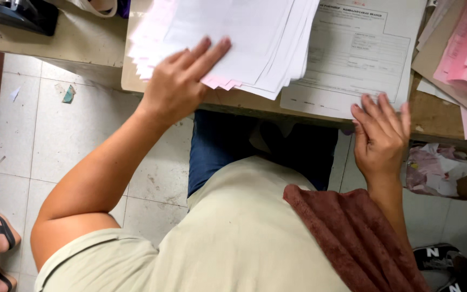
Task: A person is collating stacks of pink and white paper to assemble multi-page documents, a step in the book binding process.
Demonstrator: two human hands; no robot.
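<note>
Left hand (182,81), fingers spread flat, presses a fanned stack of white and pink papers (233,38) at upper centre; right hand (380,135), fingers loosely spread, touches a printed form (352,59) at the desk edge (244,103).

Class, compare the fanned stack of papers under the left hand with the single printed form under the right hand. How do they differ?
The fanned stack holds many sheets, white and pink; the printed form is one white sheet. The stack's top sheets look blank, the form has boxes and text. The left hand lies flat on the stack; the right hand touches only the form's bottom edge. Both overhang the desk.
</note>
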